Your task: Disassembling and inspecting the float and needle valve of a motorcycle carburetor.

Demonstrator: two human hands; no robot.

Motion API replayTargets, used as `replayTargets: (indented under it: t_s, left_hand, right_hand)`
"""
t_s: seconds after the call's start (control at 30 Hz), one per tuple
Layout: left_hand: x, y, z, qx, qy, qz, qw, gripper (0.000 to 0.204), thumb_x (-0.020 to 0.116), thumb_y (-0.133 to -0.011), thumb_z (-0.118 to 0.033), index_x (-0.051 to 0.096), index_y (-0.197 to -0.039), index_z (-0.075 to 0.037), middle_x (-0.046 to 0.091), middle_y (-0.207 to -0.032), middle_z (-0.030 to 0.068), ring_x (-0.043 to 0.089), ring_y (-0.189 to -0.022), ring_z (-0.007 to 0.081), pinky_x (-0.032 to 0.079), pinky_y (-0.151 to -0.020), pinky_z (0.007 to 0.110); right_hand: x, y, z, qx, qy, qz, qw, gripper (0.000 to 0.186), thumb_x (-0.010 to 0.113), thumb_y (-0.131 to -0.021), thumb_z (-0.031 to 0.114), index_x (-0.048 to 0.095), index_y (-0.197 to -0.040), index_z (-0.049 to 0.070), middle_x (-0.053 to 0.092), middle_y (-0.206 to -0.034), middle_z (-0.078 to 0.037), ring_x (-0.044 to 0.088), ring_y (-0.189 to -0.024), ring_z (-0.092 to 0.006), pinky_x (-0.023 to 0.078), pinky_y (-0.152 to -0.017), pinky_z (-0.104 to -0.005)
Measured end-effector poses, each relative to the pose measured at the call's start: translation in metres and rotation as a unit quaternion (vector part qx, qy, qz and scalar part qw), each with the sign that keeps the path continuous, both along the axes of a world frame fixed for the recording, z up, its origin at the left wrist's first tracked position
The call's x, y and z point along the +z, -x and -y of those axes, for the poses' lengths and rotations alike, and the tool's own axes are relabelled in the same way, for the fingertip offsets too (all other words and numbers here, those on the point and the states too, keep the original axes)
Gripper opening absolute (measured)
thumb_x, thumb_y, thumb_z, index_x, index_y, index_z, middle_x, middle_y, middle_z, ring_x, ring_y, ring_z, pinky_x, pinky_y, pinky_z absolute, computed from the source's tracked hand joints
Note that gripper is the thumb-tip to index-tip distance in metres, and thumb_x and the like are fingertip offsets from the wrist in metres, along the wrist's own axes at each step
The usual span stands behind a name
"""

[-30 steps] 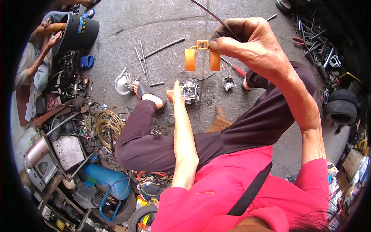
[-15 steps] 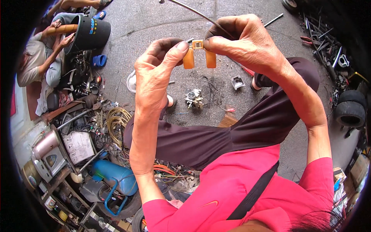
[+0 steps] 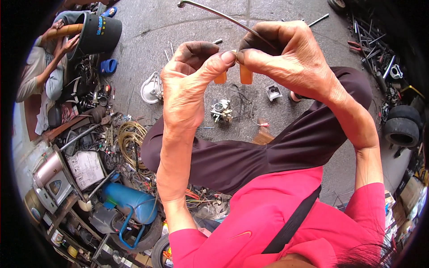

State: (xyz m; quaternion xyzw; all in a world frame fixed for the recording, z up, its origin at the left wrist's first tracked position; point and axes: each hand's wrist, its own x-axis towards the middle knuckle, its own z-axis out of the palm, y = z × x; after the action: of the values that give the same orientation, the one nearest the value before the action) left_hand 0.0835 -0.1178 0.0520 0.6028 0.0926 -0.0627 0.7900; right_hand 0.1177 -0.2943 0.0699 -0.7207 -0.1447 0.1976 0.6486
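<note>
At the top middle, both thumbs meet over an amber two-part float (image 3: 246, 75), covering much of its middle bracket. My left hand (image 3: 187, 82) grips its left side with thumb and curled fingers. My right hand (image 3: 288, 62) pinches the right side, with a long bent metal rod (image 3: 210, 15) also held in its curled fingers. Below them on the concrete lie a carburetor body (image 3: 221, 112) with thin black hose and a small square metal bowl (image 3: 274, 92).
Upper left, another person (image 3: 38, 76) holds an orange cylinder (image 3: 67, 30) at a black bucket (image 3: 100, 35). Piled hoses (image 3: 127, 143), a blue compressor tank (image 3: 127, 201) and parts crowd the left. Tools and stacked tyres (image 3: 400, 131) line the right. A round metal cover (image 3: 149, 87) lies beyond my left arm.
My left hand has risen from beside the carburetor to grip the float alongside my right hand. The two thumbs have since closed further over the bracket, hiding more of it.
</note>
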Motion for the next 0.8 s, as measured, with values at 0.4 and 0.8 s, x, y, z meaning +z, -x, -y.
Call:
replayTargets:
  t_s: [0.4, 0.8]
  left_hand:
    - [-0.002, 0.009, 0.003, -0.002, 0.075, -0.044, 0.996, 0.017, 0.069, -0.076, -0.006, 0.059, -0.088, -0.001, 0.063, -0.078, 0.0065, 0.061, -0.072, 0.0115, 0.048, -0.063, 0.023]
    - [-0.01, 0.017, -0.012, -0.017, 0.45, -0.105, 0.887, 0.028, 0.058, -0.083, -0.023, 0.051, -0.107, -0.009, 0.052, -0.095, 0.0079, 0.042, -0.077, 0.0167, 0.036, -0.064, 0.029]
  right_hand:
    - [0.002, -0.001, -0.001, 0.029, -0.043, -0.053, 0.997, 0.01, 0.059, -0.081, 0.007, 0.061, -0.081, -0.002, 0.061, -0.067, -0.001, 0.052, -0.062, -0.0022, 0.043, -0.057, -0.0181]
    - [0.006, 0.001, 0.001, 0.004, -0.063, -0.01, 0.998, 0.018, 0.068, -0.078, 0.009, 0.065, -0.095, 0.001, 0.061, -0.076, 0.002, 0.047, -0.067, -0.0002, 0.04, -0.058, -0.0156]
